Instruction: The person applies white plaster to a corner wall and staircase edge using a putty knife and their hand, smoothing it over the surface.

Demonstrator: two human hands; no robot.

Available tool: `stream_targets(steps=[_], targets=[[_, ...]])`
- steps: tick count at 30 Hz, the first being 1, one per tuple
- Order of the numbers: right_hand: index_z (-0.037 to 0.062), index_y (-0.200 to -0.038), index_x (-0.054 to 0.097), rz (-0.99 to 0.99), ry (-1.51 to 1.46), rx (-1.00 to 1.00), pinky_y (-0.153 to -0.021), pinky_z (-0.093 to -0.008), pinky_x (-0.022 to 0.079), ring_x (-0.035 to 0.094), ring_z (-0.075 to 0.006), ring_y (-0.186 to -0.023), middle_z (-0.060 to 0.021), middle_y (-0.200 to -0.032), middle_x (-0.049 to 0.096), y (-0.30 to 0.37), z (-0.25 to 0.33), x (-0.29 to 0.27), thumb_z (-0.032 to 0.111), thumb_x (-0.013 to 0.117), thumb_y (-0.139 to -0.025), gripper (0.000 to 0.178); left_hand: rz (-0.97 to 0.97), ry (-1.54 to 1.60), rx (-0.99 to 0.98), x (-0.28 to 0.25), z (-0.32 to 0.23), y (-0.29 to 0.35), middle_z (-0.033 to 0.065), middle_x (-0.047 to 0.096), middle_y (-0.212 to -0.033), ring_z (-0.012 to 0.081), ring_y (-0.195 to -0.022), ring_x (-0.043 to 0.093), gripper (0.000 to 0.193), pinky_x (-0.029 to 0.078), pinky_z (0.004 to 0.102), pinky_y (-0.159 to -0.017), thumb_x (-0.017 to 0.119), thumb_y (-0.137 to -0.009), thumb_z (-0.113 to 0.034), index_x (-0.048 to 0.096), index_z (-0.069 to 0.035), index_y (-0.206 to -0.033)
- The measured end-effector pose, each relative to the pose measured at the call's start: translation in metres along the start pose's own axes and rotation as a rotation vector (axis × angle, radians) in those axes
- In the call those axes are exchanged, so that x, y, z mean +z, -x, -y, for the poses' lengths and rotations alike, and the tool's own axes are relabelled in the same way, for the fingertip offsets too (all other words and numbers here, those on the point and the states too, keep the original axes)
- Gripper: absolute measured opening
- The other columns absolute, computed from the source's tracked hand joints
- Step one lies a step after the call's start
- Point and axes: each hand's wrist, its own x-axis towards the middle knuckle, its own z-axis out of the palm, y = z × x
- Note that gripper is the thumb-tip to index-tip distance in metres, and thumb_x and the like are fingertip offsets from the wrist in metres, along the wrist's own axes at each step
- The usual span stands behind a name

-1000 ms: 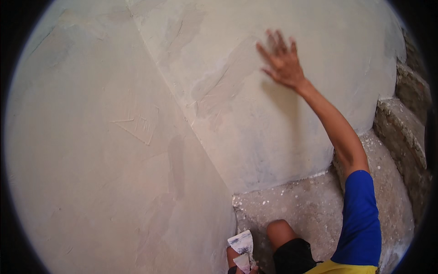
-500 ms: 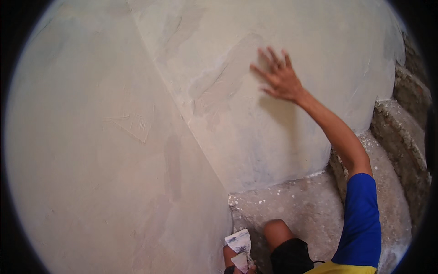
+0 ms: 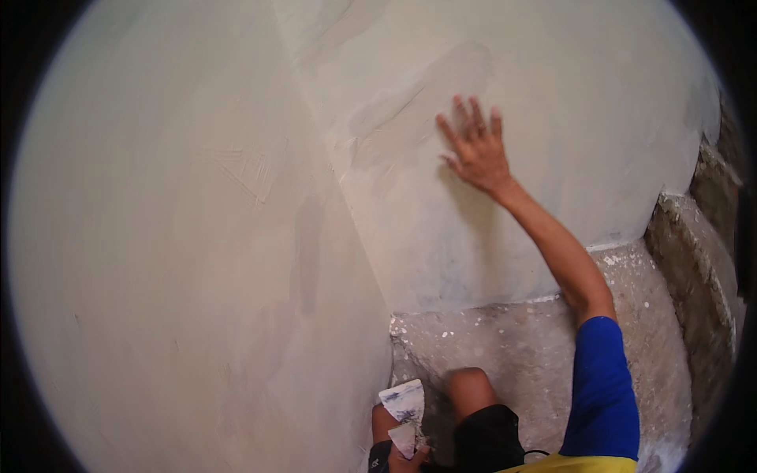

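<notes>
Beneath patchy wall (image 3: pixel 552 142), speckled steps (image 3: pixel 654 323)

Head-worn fisheye, tipped down

Left camera of two on the person's head; upright. Looks forward and down, near enough that a smooth, pale grey-beige plastered wall (image 3: pixel 158 307) fills most of view. Bare, bent knees (image 3: pixel 471 389) near; rough grey-brown concrete steps (image 3: pixel 694 264) right.
</notes>
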Motion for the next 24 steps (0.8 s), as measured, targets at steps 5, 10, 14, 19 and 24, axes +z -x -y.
stream_targets(steps=[5, 10, 14, 19, 24], targets=[[0.0217, -0.150, 0.037, 0.135, -0.121, -0.310, -0.118, -0.0606, 0.002, 0.007, -0.0336, -0.150, -0.0132, -0.162, 0.014, 0.041, 0.051, 0.022, 0.047, 0.070, -0.081, 0.080, -0.010, -0.093, 0.047, -0.006, -0.007, 0.005, 0.0090, 0.067, -0.080, 0.0177, -0.060, 0.063, 0.040, 0.047, 0.0281, -0.046, 0.073, -0.081, -0.013, 0.057, -0.001, -0.115], [0.0200, -0.150, 0.037, -0.016, 0.026, 0.024, -0.117, -0.0628, 0.002, 0.006, -0.0350, -0.150, -0.0147, -0.162, 0.014, 0.008, 0.019, 0.006, 0.049, 0.072, -0.078, 0.085, -0.046, -0.057, -0.006, -0.012, -0.002, 0.003, 0.0078, 0.066, -0.081, 0.0155, -0.058, 0.061, 0.043, 0.044, 0.0263, -0.040, 0.075, -0.080, -0.018, 0.058, -0.002, -0.116], [0.0194, -0.150, 0.037, -0.044, 0.061, 0.061, -0.116, -0.0634, 0.004, 0.006, -0.0356, -0.150, -0.0156, -0.162, 0.014, 0.007, 0.027, 0.022, 0.048, 0.073, -0.077, 0.086, 0.009, -0.089, -0.034, -0.009, -0.006, -0.002, 0.0065, 0.066, -0.081, 0.0138, -0.054, 0.058, 0.042, 0.042, 0.0248, -0.039, 0.073, -0.082, -0.021, 0.058, -0.004, -0.117], [0.0191, -0.149, 0.038, 0.231, -0.237, -0.497, -0.115, -0.0630, 0.005, 0.007, -0.0364, -0.150, -0.0164, -0.162, 0.014, 0.045, 0.077, 0.039, 0.046, 0.073, -0.078, 0.084, 0.078, -0.148, -0.057, -0.021, -0.012, -0.010, 0.0056, 0.066, -0.083, 0.0129, -0.053, 0.057, 0.044, 0.041, 0.0247, -0.037, 0.073, -0.083, -0.024, 0.058, -0.004, -0.119], [0.0194, -0.151, 0.035, 0.043, -0.039, -0.016, -0.115, -0.0627, 0.003, 0.005, -0.0362, -0.150, -0.0160, -0.162, 0.012, 0.020, 0.054, 0.026, 0.047, 0.072, -0.079, 0.085, -0.050, -0.124, -0.016, -0.021, 0.007, 0.000, 0.0047, 0.068, -0.085, 0.0120, -0.056, 0.060, 0.046, 0.038, 0.0235, -0.037, 0.074, -0.083, -0.022, 0.058, -0.005, -0.123]])
